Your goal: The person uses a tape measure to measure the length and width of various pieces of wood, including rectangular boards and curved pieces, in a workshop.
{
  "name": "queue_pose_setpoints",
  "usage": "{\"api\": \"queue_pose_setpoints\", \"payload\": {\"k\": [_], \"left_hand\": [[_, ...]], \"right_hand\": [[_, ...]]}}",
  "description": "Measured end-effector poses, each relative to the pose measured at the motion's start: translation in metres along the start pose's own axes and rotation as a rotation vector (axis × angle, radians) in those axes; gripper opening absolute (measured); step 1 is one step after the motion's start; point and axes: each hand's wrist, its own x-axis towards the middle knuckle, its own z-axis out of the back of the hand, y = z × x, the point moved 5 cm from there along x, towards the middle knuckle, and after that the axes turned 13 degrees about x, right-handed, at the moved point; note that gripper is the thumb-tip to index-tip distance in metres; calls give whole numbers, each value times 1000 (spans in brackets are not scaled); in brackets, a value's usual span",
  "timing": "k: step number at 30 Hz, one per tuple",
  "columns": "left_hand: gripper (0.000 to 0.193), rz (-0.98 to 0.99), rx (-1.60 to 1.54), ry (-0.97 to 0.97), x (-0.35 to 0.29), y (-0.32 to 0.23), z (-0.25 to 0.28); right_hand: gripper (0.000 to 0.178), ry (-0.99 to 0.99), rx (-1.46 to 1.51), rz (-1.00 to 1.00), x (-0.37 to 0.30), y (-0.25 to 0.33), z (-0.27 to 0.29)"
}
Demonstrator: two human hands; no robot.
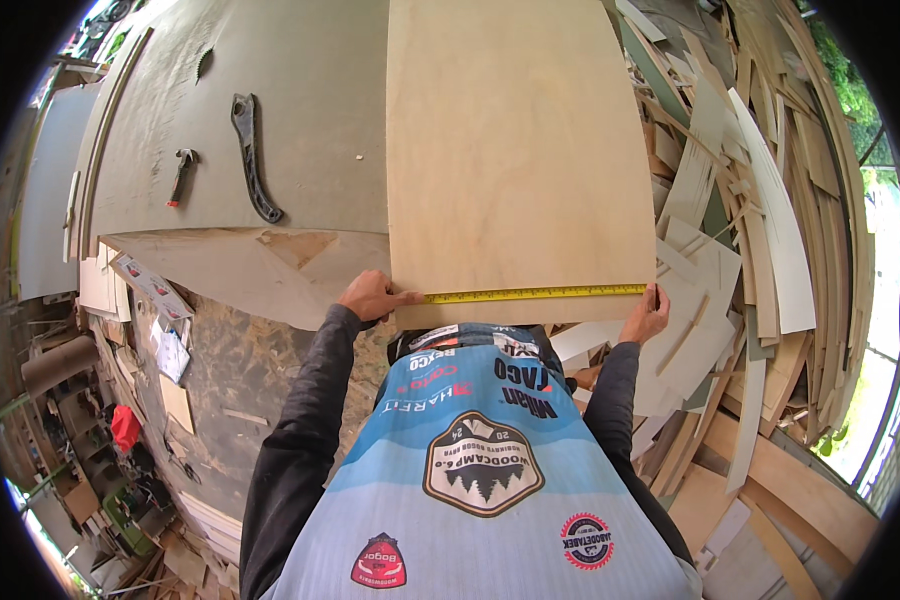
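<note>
A pale plywood sheet [520, 150] lies lengthwise in front of me. Across its near end stretches the yellow blade of a tape measure [535, 294]. My left hand [373, 297] is closed at the blade's left end, by the sheet's left edge, with a finger stretched along the tape. At the opposite edge, my right hand [647, 317] pinches the blade's other end, its fingertips at the board's rim. The tape's case does not show clearly; the fingers may cover it.
On the grey worktable [310, 60] to the left lie a hammer [182, 177], a long dark curved tool [252, 155] and a toothed blade piece [204, 65]. Wood offcuts [770, 200] are heaped along the right. A torn sheet [240, 262] hangs over the table's near edge.
</note>
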Motion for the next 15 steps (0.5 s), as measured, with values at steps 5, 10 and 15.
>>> {"api": "queue_pose_setpoints", "payload": {"k": [5,10,15], "left_hand": [[68,-10,28,-84,0,0,-1],[68,-16,49,-140,0,0,-3],[65,-70,44,-127,-1,4,-2]], "right_hand": [[28,-51,-138,32,-5,9,-4],[21,-132,-240,114,-10,19,-4],[19,-73,-298,193,-17,32,-5]]}}
